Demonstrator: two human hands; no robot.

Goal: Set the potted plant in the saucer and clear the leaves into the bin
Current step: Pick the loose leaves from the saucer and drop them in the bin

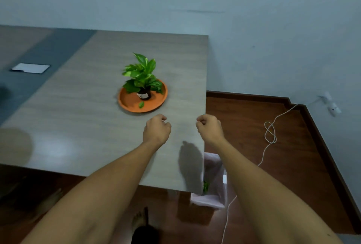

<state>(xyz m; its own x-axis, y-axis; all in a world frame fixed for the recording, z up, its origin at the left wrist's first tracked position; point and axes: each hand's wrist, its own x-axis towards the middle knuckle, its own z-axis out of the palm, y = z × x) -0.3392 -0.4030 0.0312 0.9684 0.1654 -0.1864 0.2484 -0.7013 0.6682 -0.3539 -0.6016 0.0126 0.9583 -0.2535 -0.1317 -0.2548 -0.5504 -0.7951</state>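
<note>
The potted plant (pixel 143 79) already stands upright in the orange saucer (pixel 128 101), a little toward the far side of it, so by my reading the first half of the task is done. One loose green leaf (pixel 141 104) lies inside the saucer, on its near part, just in front of the pot. The saucer sits on the grey table (pixel 78 126), near that table's right edge.

Both hands hover on the near side of the saucer, apart from it. The left hand (pixel 156 129) is over the table, fingers curled loosely into a fist; the right hand (pixel 209 127) is at the table's right edge, curled the same way. Nothing visible is held in either, though a small scrap inside a fist could be hidden.

Well nearer than the saucer, on the floor under the table's near right corner, stands the bin (pixel 214 202) with a pale liner and something green inside.

The step in hand seems to be leaf clearing. The next move likely calls for a fine pinch on the leaf in the saucer without knocking the pot, then a carry down to the bin
</note>
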